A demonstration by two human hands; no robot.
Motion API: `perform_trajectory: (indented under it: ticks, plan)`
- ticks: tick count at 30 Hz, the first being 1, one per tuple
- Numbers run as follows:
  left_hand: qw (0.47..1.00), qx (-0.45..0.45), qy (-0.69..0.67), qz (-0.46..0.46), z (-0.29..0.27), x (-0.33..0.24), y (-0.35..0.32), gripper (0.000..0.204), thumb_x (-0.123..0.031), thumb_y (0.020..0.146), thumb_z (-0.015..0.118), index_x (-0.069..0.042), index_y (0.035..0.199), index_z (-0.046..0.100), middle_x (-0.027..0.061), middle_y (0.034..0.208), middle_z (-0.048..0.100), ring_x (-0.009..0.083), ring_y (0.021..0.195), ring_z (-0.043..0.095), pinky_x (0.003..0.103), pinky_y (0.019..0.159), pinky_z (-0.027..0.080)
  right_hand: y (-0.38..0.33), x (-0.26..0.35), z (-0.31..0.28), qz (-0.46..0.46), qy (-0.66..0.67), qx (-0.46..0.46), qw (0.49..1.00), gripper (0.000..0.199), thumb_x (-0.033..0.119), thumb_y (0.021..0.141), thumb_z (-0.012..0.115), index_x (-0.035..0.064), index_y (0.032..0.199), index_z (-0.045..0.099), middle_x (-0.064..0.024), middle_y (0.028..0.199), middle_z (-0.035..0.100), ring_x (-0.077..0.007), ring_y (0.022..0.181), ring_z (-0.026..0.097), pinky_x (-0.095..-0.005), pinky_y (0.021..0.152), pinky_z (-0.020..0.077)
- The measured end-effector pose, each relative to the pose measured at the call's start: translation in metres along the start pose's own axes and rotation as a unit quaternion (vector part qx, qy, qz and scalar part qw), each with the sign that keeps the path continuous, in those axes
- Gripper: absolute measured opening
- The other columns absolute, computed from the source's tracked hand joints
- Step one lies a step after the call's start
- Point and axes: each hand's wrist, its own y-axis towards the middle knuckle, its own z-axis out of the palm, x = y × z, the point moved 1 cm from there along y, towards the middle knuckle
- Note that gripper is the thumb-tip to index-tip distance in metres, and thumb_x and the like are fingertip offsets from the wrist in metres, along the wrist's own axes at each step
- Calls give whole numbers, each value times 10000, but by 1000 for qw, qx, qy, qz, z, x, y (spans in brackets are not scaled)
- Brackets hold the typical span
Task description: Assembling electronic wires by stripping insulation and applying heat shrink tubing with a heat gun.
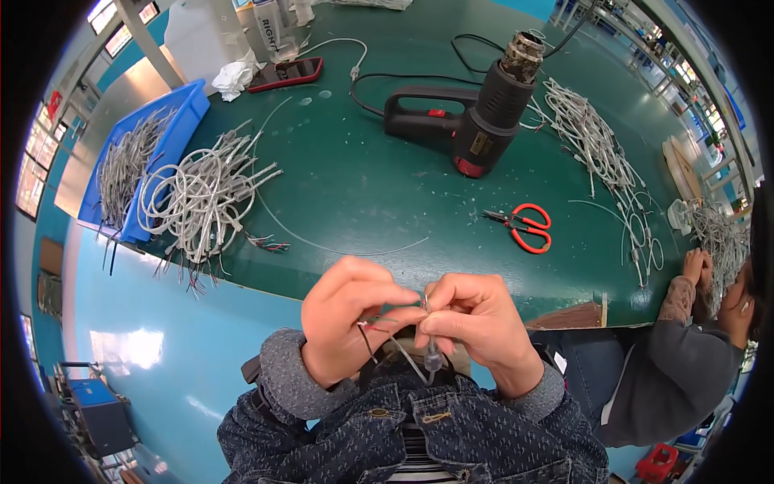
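scissors (534,229) with smooth red loops and a black heat gun (492,105) with a scorched metal nozzle rest on the scuffed green surface (363,202) beyond the hands. tangled grey cables (205,198) heap at the left beside a blue plastic tray (179,133) packed with more, and another loose pile (592,133) trails along the right. at the surface's near edge, the left hand (343,315) and right hand (484,319) come together, fingertips pinched on a thin grey cable (409,360), a clear rounded fitting (434,357) hanging just below.
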Motion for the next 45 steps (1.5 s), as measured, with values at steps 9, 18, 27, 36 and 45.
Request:
perform_trajectory:
  ticks: [9,18,27,36,45]
  plan:
    - [998,29,-38,-32,2,8,3,234,-55,701,753,-50,911,650,35,787,509,100,624,475,217,517,368,1,-3,-3,-15,-16,-21,1000,73,-13,831,552,-51,811,610,-107,669,615,-65,497,472,-194,448,345]
    - [999,25,29,29,3,9,7,211,32,735,682,-39,933,680,37,758,519,105,619,485,212,514,382,3,-2,-4,-2,-20,-12,1000,152,50,874,521,-45,882,640,-58,650,597,-49,521,422,-191,467,300]
    - [999,31,25,-15,3,3,-2,234,35,738,676,-43,958,686,45,748,539,109,610,492,214,501,370,4,-7,-3,-3,-7,-11,1000,145,71,887,530,-40,858,619,-62,673,592,-69,577,474,-190,499,320]
    - [962,70,-128,-229,3,9,-20,226,59,772,618,7,987,662,38,834,539,78,640,505,186,538,391,16,-32,-7,36,76,1,996,145,120,886,581,-10,855,638,-29,693,596,-56,617,472,-198,555,353]
    - [959,-31,-153,-237,3,35,-25,39,3,831,600,33,852,615,44,846,523,70,623,479,207,537,378,41,-40,-16,71,59,20,996,59,55,856,598,-2,874,599,-71,782,604,-97,671,556,-235,561,410]
